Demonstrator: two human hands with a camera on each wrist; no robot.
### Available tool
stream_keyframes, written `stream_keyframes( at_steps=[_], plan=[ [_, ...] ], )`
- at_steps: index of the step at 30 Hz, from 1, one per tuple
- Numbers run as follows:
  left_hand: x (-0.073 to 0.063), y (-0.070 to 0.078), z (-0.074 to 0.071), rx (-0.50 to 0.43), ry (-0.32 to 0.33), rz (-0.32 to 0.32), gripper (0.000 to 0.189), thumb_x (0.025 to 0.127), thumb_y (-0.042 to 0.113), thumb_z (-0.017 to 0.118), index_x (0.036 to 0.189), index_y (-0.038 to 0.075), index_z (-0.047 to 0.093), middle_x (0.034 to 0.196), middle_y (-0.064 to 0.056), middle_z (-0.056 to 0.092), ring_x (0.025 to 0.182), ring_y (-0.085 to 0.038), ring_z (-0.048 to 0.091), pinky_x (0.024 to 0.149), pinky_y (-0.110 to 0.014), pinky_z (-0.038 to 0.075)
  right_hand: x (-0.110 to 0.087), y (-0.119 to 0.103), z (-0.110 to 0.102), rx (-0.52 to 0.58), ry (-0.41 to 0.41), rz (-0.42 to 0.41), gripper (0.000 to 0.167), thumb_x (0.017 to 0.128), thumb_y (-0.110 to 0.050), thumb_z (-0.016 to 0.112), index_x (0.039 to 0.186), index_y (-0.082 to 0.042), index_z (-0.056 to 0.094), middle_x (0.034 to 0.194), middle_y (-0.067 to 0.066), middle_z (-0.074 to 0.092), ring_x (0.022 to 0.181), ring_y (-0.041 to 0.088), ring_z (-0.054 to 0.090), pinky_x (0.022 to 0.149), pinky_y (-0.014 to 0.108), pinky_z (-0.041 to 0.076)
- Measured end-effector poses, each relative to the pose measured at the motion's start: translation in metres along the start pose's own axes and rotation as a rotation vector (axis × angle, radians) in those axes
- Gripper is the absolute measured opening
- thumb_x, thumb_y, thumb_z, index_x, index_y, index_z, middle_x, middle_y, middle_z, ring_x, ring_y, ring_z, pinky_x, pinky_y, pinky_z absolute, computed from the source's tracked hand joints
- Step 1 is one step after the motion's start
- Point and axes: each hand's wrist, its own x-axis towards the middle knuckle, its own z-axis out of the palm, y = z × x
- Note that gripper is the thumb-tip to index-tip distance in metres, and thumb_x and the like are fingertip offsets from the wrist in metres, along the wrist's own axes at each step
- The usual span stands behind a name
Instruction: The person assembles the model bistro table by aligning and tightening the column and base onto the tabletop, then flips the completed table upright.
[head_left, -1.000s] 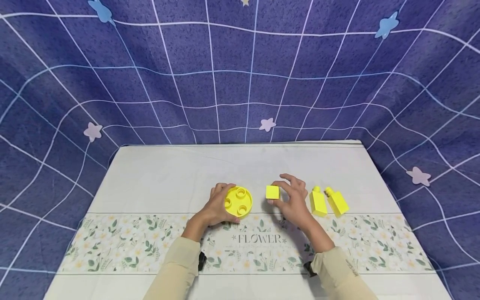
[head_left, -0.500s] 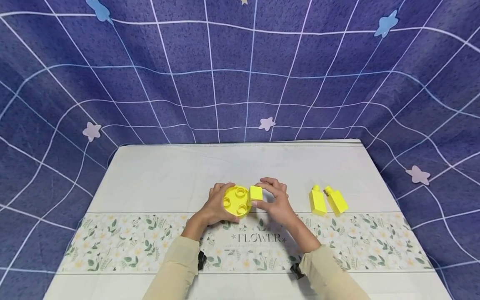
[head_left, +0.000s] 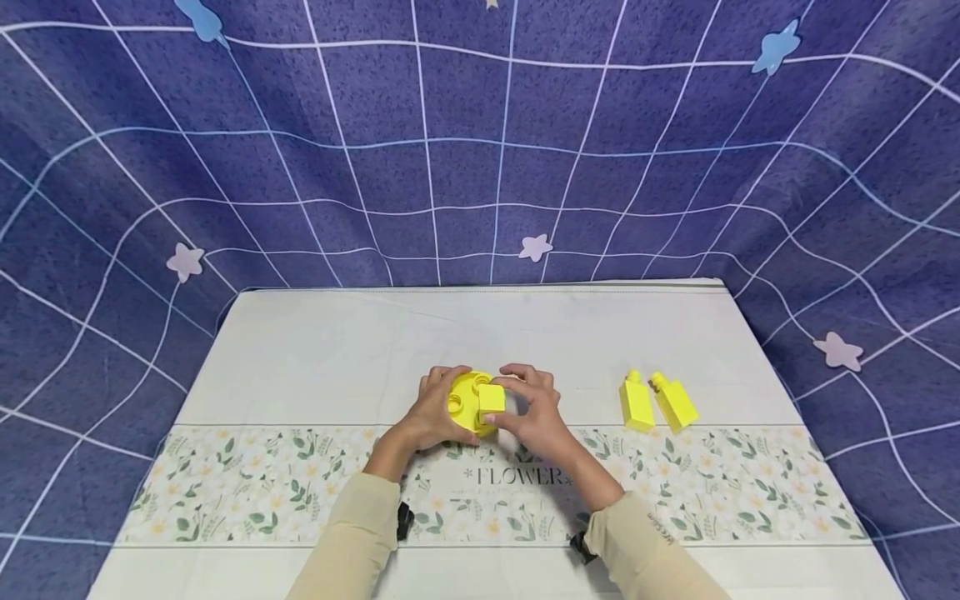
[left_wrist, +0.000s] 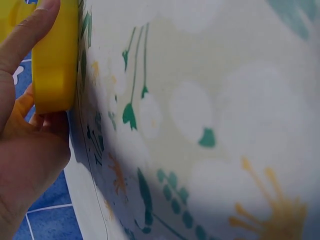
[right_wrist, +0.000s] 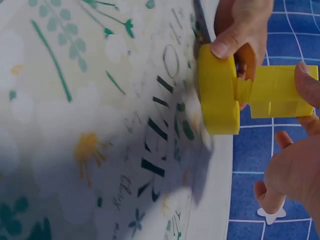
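Note:
A round yellow base (head_left: 467, 410) with raised ring sockets lies on the table. My left hand (head_left: 432, 414) grips its left side, thumb at the near rim and fingers at the far rim. Between thumb and fingers my right hand (head_left: 537, 414) pinches a square yellow block (head_left: 492, 398) over the base's right part. In the right wrist view the block (right_wrist: 280, 92) stands upright, with its narrow end at a socket of the base (right_wrist: 218, 95); how deep it sits I cannot tell. The left wrist view shows the base's side wall (left_wrist: 55, 65) under my left thumb.
Two more yellow blocks with narrow threaded-looking ends, one block (head_left: 637, 404) beside another (head_left: 677, 405), lie to the right of my right hand. A floral strip marked FLOWER (head_left: 517, 477) crosses the white table (head_left: 330, 350). A blue grid-patterned curtain (head_left: 465, 175) closes the back and sides.
My right hand has carried the square block leftward, from right of the round base to over its right socket. The left hand keeps its grip on the base in place.

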Motion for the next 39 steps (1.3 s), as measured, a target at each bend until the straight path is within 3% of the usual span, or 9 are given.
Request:
stream_keyframes(
  at_steps=[5, 10, 15, 20, 23, 27, 33, 39],
  plan=[
    [0.000, 0.000, 0.001, 0.006, 0.003, -0.007, 0.116, 0.047, 0.030, 0.097, 0.146, 0.026, 0.037, 0.132, 0.002, 0.036, 0.114, -0.018, 0.030, 0.097, -0.039, 0.036, -0.001, 0.002, 0.008, -0.028, 0.050, -0.020, 0.035, 0.075, -0.020, 0.083, 0.107, -0.015, 0.067, 0.129, 0.003, 0.051, 0.117, 0.023, 0.030, 0.096, 0.048, 0.014],
    [-0.001, 0.000, 0.001, -0.003, 0.006, -0.002, 0.116, 0.046, 0.030, 0.097, 0.146, 0.025, 0.037, 0.131, 0.002, 0.037, 0.113, -0.018, 0.030, 0.096, -0.040, 0.036, -0.002, 0.003, 0.018, -0.067, 0.111, -0.064, 0.035, 0.073, -0.022, 0.085, 0.091, -0.014, 0.056, 0.123, 0.002, 0.053, 0.113, 0.022, 0.033, 0.095, 0.046, 0.016],
    [-0.001, 0.000, 0.001, 0.002, -0.002, 0.000, 0.115, 0.048, 0.031, 0.097, 0.146, 0.024, 0.037, 0.131, 0.001, 0.037, 0.113, -0.018, 0.030, 0.097, -0.040, 0.037, -0.003, 0.004, 0.030, -0.158, 0.183, -0.122, 0.042, 0.072, -0.026, 0.085, 0.089, -0.012, 0.050, 0.117, 0.001, 0.053, 0.109, 0.023, 0.036, 0.094, 0.047, 0.016],
    [-0.001, 0.001, 0.000, 0.000, 0.002, 0.008, 0.114, 0.050, 0.032, 0.096, 0.147, 0.022, 0.037, 0.132, 0.000, 0.037, 0.113, -0.019, 0.030, 0.097, -0.042, 0.037, -0.004, 0.002, 0.036, -0.249, 0.219, -0.122, 0.044, 0.074, -0.030, 0.084, 0.092, -0.010, 0.049, 0.113, 0.005, 0.054, 0.104, 0.025, 0.038, 0.092, 0.048, 0.020],
    [-0.002, 0.002, -0.001, -0.004, 0.000, 0.010, 0.114, 0.050, 0.032, 0.096, 0.147, 0.021, 0.036, 0.132, 0.000, 0.037, 0.113, -0.019, 0.030, 0.097, -0.042, 0.037, -0.004, -0.001, 0.034, -0.255, 0.186, -0.099, 0.049, 0.074, -0.030, 0.084, 0.108, -0.009, 0.055, 0.120, 0.006, 0.051, 0.109, 0.026, 0.037, 0.094, 0.049, 0.019],
    [-0.002, 0.002, -0.002, -0.013, -0.007, 0.002, 0.115, 0.049, 0.030, 0.096, 0.147, 0.023, 0.036, 0.132, 0.002, 0.036, 0.114, -0.018, 0.029, 0.098, -0.040, 0.037, -0.003, -0.004, 0.026, -0.179, 0.078, -0.066, 0.060, 0.080, -0.025, 0.079, 0.133, -0.014, 0.054, 0.139, 0.004, 0.041, 0.122, 0.030, 0.031, 0.098, 0.051, 0.014],
    [-0.002, 0.002, -0.002, -0.015, -0.005, 0.008, 0.115, 0.048, 0.030, 0.097, 0.147, 0.024, 0.037, 0.133, 0.000, 0.036, 0.115, -0.019, 0.030, 0.099, -0.043, 0.038, -0.001, -0.002, 0.019, -0.119, 0.021, -0.037, 0.043, 0.086, -0.017, 0.073, 0.126, -0.013, 0.060, 0.144, 0.003, 0.039, 0.124, 0.027, 0.029, 0.097, 0.048, 0.017],
    [-0.002, 0.001, -0.001, -0.025, -0.012, -0.002, 0.114, 0.049, 0.028, 0.097, 0.146, 0.027, 0.037, 0.132, 0.002, 0.036, 0.115, -0.019, 0.030, 0.097, -0.042, 0.039, 0.002, -0.001, 0.022, -0.123, -0.047, -0.057, 0.062, 0.087, -0.019, 0.071, 0.143, -0.023, 0.046, 0.153, 0.002, 0.029, 0.129, 0.025, 0.024, 0.099, 0.052, 0.013]
  ],
)
